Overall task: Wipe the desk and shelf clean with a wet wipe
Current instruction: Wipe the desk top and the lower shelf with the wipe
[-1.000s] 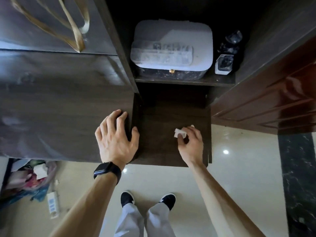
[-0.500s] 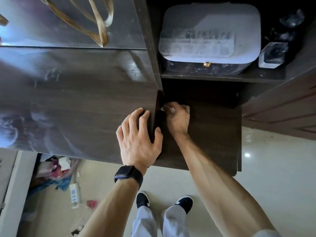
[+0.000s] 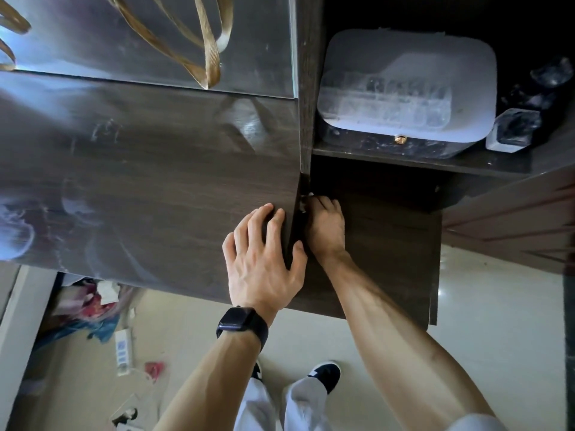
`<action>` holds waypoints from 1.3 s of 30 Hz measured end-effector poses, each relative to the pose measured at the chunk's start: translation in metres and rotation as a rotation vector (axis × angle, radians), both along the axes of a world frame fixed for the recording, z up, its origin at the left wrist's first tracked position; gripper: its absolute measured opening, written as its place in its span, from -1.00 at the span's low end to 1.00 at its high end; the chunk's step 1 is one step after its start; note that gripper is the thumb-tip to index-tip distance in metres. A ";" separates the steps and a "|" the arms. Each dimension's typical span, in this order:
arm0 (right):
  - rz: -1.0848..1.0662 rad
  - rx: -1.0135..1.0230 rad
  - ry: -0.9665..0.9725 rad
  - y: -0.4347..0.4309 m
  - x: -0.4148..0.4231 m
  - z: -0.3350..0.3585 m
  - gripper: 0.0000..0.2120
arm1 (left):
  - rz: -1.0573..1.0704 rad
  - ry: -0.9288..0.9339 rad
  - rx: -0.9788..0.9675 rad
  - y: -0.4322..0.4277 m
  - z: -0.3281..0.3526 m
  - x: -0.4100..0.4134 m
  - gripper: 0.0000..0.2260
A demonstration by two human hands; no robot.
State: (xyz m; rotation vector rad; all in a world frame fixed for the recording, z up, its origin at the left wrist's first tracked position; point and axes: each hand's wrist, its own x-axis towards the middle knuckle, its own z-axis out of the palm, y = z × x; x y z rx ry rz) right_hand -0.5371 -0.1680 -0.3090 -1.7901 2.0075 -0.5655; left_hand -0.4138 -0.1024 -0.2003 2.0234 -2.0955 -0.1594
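My left hand [image 3: 264,259] lies flat, fingers spread, on the dark wood desk top [image 3: 140,188] at its right edge, the thumb hooked over the side. My right hand [image 3: 325,225] is closed on a small white wet wipe [image 3: 306,199], pressing it into the corner where the lower shelf [image 3: 389,237] meets the desk's upright side panel. Only a sliver of the wipe shows past the fingers.
On the upper shelf [image 3: 404,157] stand a white-lidded box [image 3: 404,85] and a small glass bottle [image 3: 513,132]. A mirror with gold ribbon [image 3: 186,35] lies at the desk's back. A brown door [image 3: 513,219] is at right. Clutter and a power strip [image 3: 123,353] lie on the floor at left.
My right hand has carried the wipe from the shelf's front middle left and back into the corner by the side panel. The left hand has stayed on the desk edge.
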 end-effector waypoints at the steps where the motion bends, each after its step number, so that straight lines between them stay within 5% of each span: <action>1: -0.025 0.006 -0.060 -0.003 -0.001 0.003 -0.72 | -0.003 0.000 -0.002 0.000 0.000 0.000 -0.50; 19: -0.434 0.257 -0.258 -0.021 0.009 0.009 -0.76 | -0.014 0.014 -0.036 0.001 -0.001 -0.001 -0.48; 27: -1.101 0.539 -1.037 -0.042 0.010 0.037 -0.85 | -0.026 0.010 -0.031 0.000 -0.002 -0.001 -0.47; 30: -0.947 0.440 -0.769 -0.031 0.016 0.036 -0.76 | -0.022 0.008 -0.025 0.000 -0.001 -0.001 -0.48; 34: -0.481 0.229 -0.459 -0.008 0.014 0.017 -0.84 | -0.026 0.018 -0.025 0.000 -0.001 0.000 -0.48; 39: -0.031 0.064 0.051 -0.002 0.003 0.001 -0.69 | -0.025 0.005 -0.011 0.000 -0.002 0.000 -0.47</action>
